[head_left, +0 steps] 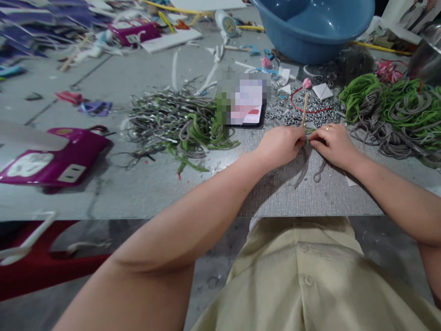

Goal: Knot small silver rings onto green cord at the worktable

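Note:
My left hand (283, 146) is closed near the table's front edge, and a thin wooden stick (305, 109) rises from its fingers. Grey cord (302, 170) hangs below those fingertips onto the table. Right beside it, my right hand (335, 146), with a ring on one finger, pinches the cord where it runs between both hands; a bit of green shows there. One cord end with a small loop (317, 177) lies below the right fingers. The exact grip at the fingertips is partly hidden. Just beyond the hands lie many small metal rings (289, 115) and a red cord (292, 97).
Green and grey cords (396, 115) are heaped at the right. Another bundle of cords with metal pieces (172, 119) lies left of a phone (246, 103). A blue basin (313, 32) stands at the back. A purple device (55, 158) sits at the left.

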Available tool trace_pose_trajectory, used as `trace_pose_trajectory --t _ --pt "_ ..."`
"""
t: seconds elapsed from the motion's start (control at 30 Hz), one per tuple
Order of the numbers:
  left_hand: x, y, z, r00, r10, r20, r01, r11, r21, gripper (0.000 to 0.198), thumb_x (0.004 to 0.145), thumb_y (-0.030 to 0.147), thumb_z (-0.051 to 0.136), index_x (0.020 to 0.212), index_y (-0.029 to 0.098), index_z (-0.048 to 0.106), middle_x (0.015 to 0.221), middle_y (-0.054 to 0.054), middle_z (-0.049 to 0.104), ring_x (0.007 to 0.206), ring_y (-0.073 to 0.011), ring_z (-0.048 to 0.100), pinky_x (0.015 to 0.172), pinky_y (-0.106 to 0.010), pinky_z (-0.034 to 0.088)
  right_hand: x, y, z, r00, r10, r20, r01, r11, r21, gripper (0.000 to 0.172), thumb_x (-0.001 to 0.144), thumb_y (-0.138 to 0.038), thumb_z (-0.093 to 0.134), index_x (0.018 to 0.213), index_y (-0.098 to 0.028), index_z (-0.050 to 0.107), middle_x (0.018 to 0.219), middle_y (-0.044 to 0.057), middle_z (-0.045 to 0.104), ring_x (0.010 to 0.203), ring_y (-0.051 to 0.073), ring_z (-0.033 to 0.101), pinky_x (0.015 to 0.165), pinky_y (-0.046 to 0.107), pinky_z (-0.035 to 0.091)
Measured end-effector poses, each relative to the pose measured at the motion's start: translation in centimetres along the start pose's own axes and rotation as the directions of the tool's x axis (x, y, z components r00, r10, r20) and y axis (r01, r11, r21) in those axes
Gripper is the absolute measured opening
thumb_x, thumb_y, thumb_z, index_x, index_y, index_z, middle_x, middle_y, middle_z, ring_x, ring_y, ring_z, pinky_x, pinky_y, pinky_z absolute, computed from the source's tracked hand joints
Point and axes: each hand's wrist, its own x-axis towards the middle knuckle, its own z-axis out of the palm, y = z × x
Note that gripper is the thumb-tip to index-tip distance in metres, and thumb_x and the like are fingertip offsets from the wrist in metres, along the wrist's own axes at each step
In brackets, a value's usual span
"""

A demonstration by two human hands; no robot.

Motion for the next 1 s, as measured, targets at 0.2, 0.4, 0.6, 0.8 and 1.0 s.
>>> trace_pose_trajectory --t 0.2,0.4,0.6,0.8,1.0 --pt "0.1 0.1 0.1 0.999 -0.043 0.008 0.043 0.999 -0.021 0.025 0.09 0.019 0.048 0.095 0.019 0.072 0.094 -0.007 0.074 0.091 -0.0217 0.068 0.073 -0.031 0.045 0.0 0.0 0.0 1.0 0.003 0.011 -0.003 1.0 -0.01 0.017 0.09 -0.023 0.057 0.09 -0.023 0.074 0.093 0.008 0.075 0.095 0.027 0.062 0.085 0.041 0.037" --pt "0.3 -0.1 0.3 0.999 -0.033 -0.018 0.032 0.998 -0.056 0.025 0.088 0.018 0.05 0.093 0.019 0.074 0.097 -0.008 0.073 0.092 -0.0215 0.068 0.075 -0.031 0.046 0.1 -0.2 0.0 1.0 -0.008 0.003 0.008 0.999 -0.048 0.019 0.09 -0.023 0.055 0.088 -0.022 0.074 0.09 0.008 0.074 0.094 0.028 0.062 0.083 0.041 0.035" --pt "0.5 -0.8 0.8 0.996 0.025 -0.081 -0.031 0.997 -0.066 0.024 0.087 0.02 0.05 0.092 0.02 0.074 0.095 -0.007 0.072 0.086 -0.0188 0.067 0.074 -0.03 0.048 0.2 -0.4 0.2 1.0 -0.026 -0.018 0.025 0.997 -0.068 0.018 0.086 -0.022 0.054 0.08 -0.022 0.07 0.081 0.006 0.071 0.086 0.025 0.059 0.079 0.039 0.034" --pt "0.2 -0.8 0.7 0.996 0.037 -0.076 -0.045 0.994 -0.096 0.029 0.083 0.021 0.054 0.106 0.017 0.071 0.106 -0.009 0.071 0.094 -0.0213 0.068 0.081 -0.033 0.051 0.2 -0.5 0.0 0.999 -0.023 -0.025 0.022 0.999 -0.044 0.016 0.082 -0.021 0.054 0.078 -0.022 0.069 0.081 0.006 0.072 0.085 0.025 0.061 0.078 0.039 0.034" --pt "0.0 -0.2 0.5 0.999 -0.003 -0.032 0.001 0.998 -0.069 0.027 0.087 0.024 0.055 0.108 0.018 0.07 0.11 -0.01 0.069 0.098 -0.0234 0.068 0.083 -0.035 0.051 0.1 -0.2 0.0 0.999 -0.022 -0.024 0.022 1.0 0.012 0.017 0.082 -0.02 0.055 0.08 -0.021 0.071 0.083 0.006 0.073 0.085 0.025 0.064 0.081 0.04 0.037"
